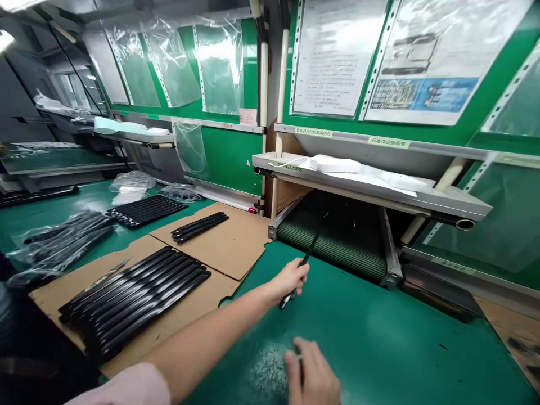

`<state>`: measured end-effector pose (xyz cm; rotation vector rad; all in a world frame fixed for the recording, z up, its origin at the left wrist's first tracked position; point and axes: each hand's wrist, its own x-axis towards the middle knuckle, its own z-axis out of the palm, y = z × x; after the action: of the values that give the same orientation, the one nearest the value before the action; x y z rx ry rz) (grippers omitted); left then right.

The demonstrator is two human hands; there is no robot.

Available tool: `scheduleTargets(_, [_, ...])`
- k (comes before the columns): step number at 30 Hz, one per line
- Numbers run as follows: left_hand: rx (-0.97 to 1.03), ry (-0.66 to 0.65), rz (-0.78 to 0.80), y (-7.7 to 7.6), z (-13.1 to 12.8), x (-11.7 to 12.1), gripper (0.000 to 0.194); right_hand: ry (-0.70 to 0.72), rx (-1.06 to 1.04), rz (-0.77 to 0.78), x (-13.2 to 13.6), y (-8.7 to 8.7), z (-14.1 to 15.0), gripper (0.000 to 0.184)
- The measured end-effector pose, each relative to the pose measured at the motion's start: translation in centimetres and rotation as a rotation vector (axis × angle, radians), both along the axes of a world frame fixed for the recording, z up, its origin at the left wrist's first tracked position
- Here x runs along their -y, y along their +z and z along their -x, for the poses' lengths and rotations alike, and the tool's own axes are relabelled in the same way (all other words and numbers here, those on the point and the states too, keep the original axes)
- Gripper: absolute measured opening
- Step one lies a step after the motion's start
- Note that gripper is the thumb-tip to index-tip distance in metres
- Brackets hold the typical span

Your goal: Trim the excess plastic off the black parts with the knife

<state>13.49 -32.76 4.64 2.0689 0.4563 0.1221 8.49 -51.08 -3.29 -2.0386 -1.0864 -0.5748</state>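
Head view. Left hand [291, 279], pink sleeve [126, 388] behind it, closed round a slim black strip [313, 246]; strip slants, upper end towards the belt [337, 247], lower end over the green worktop [379, 337]. Right hand [314, 374] at bottom edge, fingers half curled, thumb apart; cannot tell whether it holds anything. Pale speckled patch [266, 371] on worktop just beside it.

Left of the arm: two cardboard sheets [240, 242]. Nearer one bears a large row of black strips [139, 298], side by side, with a thin pointed tool [103, 277] along its far-left side. Farther one carries a small bundle [200, 226]. Beyond, on the worktop, another row [147, 211]; bagged strips [63, 242] near it.

Belt dark, glints on it too dim to identify. Shelf [455, 205] above, white pieces [337, 164] on top. Printed sheets [337, 62] higher up, against green board.
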Motion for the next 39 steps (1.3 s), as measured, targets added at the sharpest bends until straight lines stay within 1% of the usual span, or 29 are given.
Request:
scheduleTargets(2, [0.041, -0.022, 0.243, 1.4, 5.5, 1.7, 0.051, -0.114, -0.138, -0.035, 1.6, 2.6, -0.9, 0.038])
scheduleTargets(4, [0.158, 0.021, 0.797, 2.6, 11.5, 3.9, 0.046, -0.140, -0.156, -0.040, 2.8, 5.4, -1.5, 0.041])
scheduleTargets(5, [0.204, 0.058, 1.010, 3.2, 14.4, 5.3, 0.043, -0.135, -0.125, -0.047, 3.1, 6.6, -1.6, 0.042])
scheduleTargets(6, [0.245, 0.096, 1.172, 3.7, 16.9, 6.6, 0.041, -0.114, -0.085, -0.057, 3.3, 7.7, -1.5, 0.041])
scheduleTargets(7, [0.281, 0.130, 1.277, 4.1, 19.1, 7.9, 0.039, -0.085, -0.030, -0.070, 3.4, 8.6, -1.2, 0.039])
scheduleTargets(9, [0.337, 0.183, 1.379, 4.8, 22.2, 10.3, 0.035, -0.032, 0.078, -0.089, 3.4, 9.8, -0.2, 0.033])
scheduleTargets(11, [0.372, 0.215, 1.412, 5.3, 24.0, 12.0, 0.032, -0.019, 0.169, -0.098, 3.5, 10.5, 1.1, 0.027])
scheduleTargets(13, [0.372, 0.204, 1.421, 5.4, 24.9, 13.2, 0.031, -0.039, 0.233, -0.098, 3.9, 11.0, 2.1, 0.022])
scheduleTargets(17, [0.328, 0.122, 1.399, 5.2, 25.7, 14.7, 0.033, -0.091, 0.318, -0.091, 5.3, 11.9, 3.0, 0.019])
scheduleTargets(20, [0.299, 0.086, 1.375, 5.2, 26.0, 15.5, 0.033, -0.156, 0.359, -0.084, 6.3, 12.4, 3.3, 0.017])
scheduleTargets(25, [0.303, 0.027, 1.345, 5.2, 26.0, 16.1, 0.034, -0.174, 0.352, -0.057, 7.2, 12.8, 3.7, 0.015])
scheduleTargets(30, [0.312, 0.026, 1.300, 4.8, 26.1, 16.1, 0.035, -0.183, 0.354, -0.061, 7.2, 12.8, 3.7, 0.014])
scheduleTargets(34, [0.309, 0.037, 1.277, 4.8, 26.1, 16.1, 0.036, -0.192, 0.440, -0.074, 7.1, 13.3, 3.5, 0.011])
scheduleTargets(39, [0.258, 0.076, 1.277, 5.4, 26.0, 16.1, 0.037, -0.207, 0.564, -0.009, 7.0, 14.5, 3.2, 0.006])
